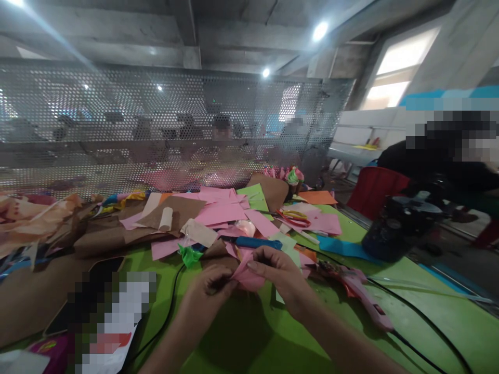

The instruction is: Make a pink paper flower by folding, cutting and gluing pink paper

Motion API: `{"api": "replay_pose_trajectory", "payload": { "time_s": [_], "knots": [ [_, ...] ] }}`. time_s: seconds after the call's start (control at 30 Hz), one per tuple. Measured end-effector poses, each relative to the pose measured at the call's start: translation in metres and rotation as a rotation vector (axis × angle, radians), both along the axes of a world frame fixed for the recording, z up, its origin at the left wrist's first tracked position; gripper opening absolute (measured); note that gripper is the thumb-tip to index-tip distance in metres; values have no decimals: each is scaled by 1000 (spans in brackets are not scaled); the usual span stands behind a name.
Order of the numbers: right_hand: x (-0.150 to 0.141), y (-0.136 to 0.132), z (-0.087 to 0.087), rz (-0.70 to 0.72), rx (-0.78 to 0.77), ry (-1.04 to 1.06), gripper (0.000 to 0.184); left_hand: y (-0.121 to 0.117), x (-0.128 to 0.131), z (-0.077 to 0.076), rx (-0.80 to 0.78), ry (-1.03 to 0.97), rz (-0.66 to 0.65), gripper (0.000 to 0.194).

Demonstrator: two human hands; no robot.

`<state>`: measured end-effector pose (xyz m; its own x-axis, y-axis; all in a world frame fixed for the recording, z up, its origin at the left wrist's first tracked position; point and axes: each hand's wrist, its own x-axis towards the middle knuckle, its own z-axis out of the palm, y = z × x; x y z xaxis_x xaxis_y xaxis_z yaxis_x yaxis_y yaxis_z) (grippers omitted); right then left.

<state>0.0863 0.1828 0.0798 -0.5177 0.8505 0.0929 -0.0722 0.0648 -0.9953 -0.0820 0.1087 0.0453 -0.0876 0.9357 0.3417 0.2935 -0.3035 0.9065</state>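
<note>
Between my two hands is a folded piece of pink paper, held a little above the green table. My left hand pinches its left edge, thumb against fingers. On the upper right side, my right hand grips the paper between thumb and fingertips. Just beyond lies a blue-handled tool among pink and brown paper scraps. A crumpled green paper piece sits left of my hands. To the right rests a pink glue gun with a black cord.
Paper sheets and scissors cover the table's far part. A phone lies at left. A dark round container stands at right. Behind is a perforated metal screen. A person in black sits at right near a red chair.
</note>
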Motion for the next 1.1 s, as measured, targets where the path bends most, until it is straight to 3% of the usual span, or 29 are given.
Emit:
{"api": "replay_pose_trajectory", "payload": {
  "time_s": [0.63, 0.87, 1.1],
  "knots": [
    [-1, 2, -3, -40, 56, -54, 35, 1, 2, -5, 16, -10, 15, 11],
    [0, 1, 0, -10, 42, -36, 21, 1, 2, -3, -19, -37, 7, 8],
    [0, 1, 0, -5, 9, -33, 27, 1, 1, -4, -17, -49, 30, 9]
  ]
}}
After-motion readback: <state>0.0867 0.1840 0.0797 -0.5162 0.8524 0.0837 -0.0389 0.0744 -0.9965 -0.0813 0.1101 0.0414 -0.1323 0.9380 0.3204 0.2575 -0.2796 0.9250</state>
